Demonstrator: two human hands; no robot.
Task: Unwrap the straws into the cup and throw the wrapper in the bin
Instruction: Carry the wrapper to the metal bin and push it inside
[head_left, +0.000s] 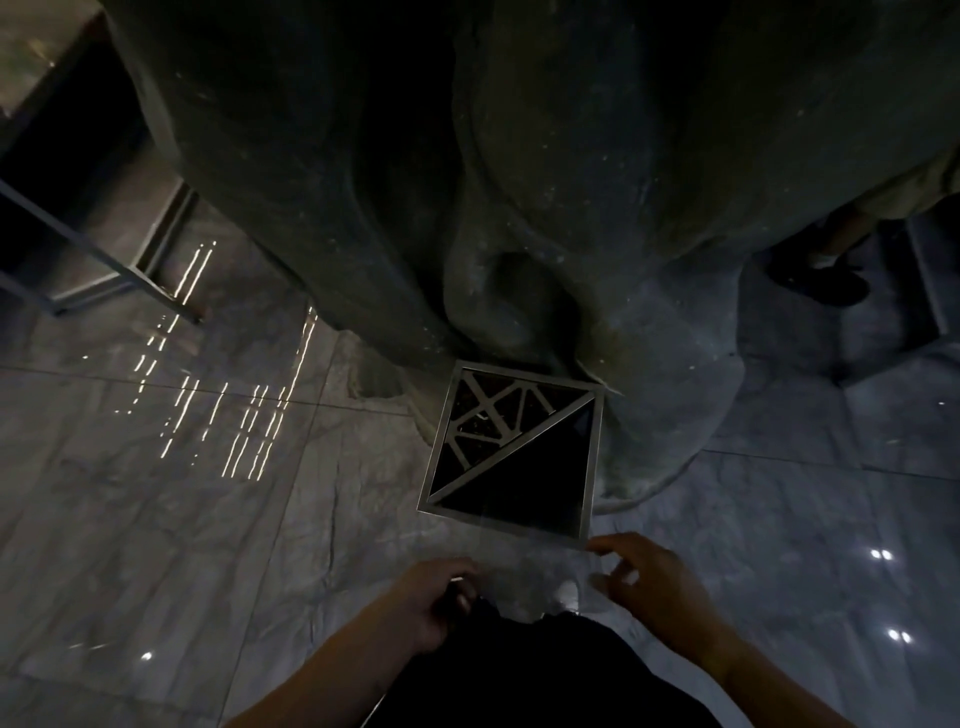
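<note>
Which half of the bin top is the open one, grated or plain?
The plain dark triangular half of the bin top, nearer the hands, looks open. The far half has crossing metal bars. The right hand hovers by its near corner.

It is dim all around me; most of what I see sits in deep shadow with a cold blue-grey cast. The glossy floor (156, 467) catches small hard points of light and broken streaks of glare, on the left and as bright dots at the right. The big rock-like form (519, 156) ahead is murky, and its folds sink into near black. The square bin (511, 447) shows only by the faint sheen of its metal rim. My left hand (426, 603) and right hand (654, 587) are dull and soft-edged, slightly blurred. Grain muddies the dark areas, and straight lines bow toward the edges.
</note>
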